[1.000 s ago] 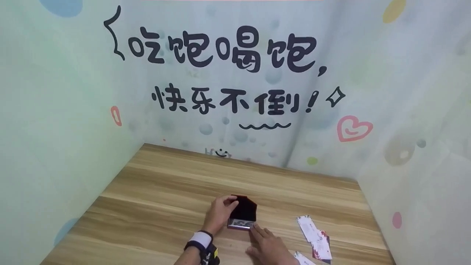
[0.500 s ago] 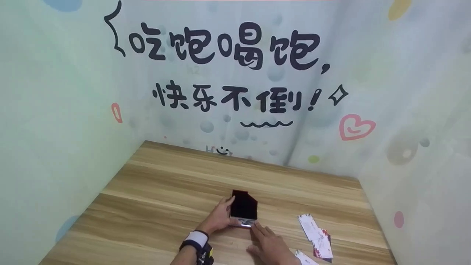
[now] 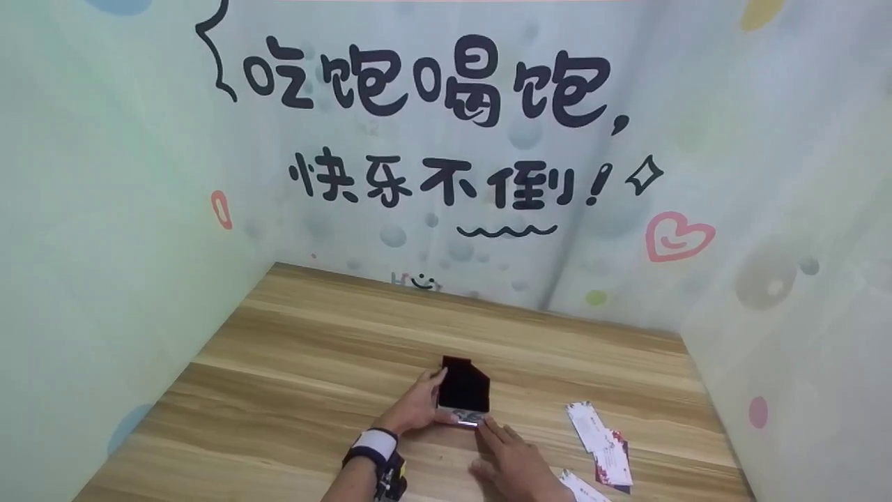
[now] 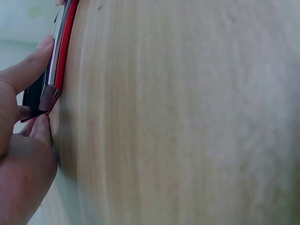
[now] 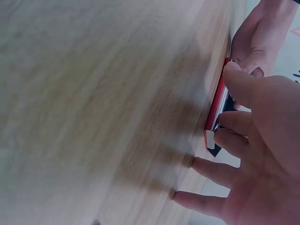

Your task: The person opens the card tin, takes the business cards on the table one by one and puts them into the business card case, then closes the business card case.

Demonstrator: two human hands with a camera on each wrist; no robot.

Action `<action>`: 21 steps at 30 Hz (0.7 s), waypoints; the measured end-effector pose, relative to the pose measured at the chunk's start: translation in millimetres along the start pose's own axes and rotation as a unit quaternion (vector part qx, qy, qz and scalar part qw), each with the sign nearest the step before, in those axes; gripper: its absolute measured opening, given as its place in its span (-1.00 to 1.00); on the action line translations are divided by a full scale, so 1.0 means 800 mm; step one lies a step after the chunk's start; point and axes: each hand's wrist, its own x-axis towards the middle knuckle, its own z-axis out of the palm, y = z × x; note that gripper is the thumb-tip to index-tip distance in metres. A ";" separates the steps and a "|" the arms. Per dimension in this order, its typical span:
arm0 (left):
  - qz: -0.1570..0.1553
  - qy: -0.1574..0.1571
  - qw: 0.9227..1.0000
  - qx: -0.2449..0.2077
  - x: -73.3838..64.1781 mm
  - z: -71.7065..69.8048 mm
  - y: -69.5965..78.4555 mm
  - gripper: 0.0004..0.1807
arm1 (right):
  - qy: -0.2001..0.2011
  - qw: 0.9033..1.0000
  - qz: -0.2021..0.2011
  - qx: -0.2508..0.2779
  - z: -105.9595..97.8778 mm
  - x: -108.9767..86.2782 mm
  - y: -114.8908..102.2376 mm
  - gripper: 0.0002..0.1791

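Observation:
A red business card case (image 3: 465, 388) lies on the table with its flap laid back, showing a black lining and a shiny metal frame at the front. My left hand (image 3: 415, 404) grips its left side; in the left wrist view the thumb (image 4: 35, 63) presses the metal frame while other fingers reach round the end. At the front right corner, my right hand (image 3: 512, 457) touches the case with fairly straight fingertips. From the right wrist, the case's red edge (image 5: 216, 101) shows beside those fingers, its far end partly hidden by the thumb.
Several printed cards (image 3: 587, 427) lie loosely overlapped on the wooden table (image 3: 313, 335) to the right, one partly behind the right wrist. A printed curtain (image 3: 446, 139) stands behind the table and along both sides.
My left hand has shifted from pinching the flap's upper left edge down to the case's left side, its thumb now at the front frame. The right hand stays at the corner.

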 end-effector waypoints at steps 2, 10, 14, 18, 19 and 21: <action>0.003 0.000 1.000 -0.005 0.002 -0.001 0.001 0.10 | 0.009 1.000 -0.007 -0.001 -0.001 -0.003 0.002 -0.20; 0.009 -0.006 0.999 -0.049 0.004 -0.006 0.005 0.10 | 0.067 0.996 -0.064 0.013 -0.023 -0.036 0.015 -0.28; 0.003 -0.011 0.999 -0.053 0.006 -0.007 0.005 0.11 | 0.119 0.991 -0.063 0.001 -0.034 -0.058 0.029 -0.28; 0.002 -0.005 1.000 -0.027 0.007 -0.007 0.005 0.11 | 0.153 0.987 -0.038 -0.013 -0.038 -0.079 0.044 -0.26; 0.001 -0.004 1.000 -0.022 0.007 -0.007 0.006 0.11 | 0.150 0.988 -0.026 -0.009 -0.037 -0.085 0.047 -0.24; 0.001 -0.006 1.000 -0.025 0.007 -0.007 0.006 0.11 | 0.148 0.989 -0.010 -0.007 -0.033 -0.095 0.055 -0.19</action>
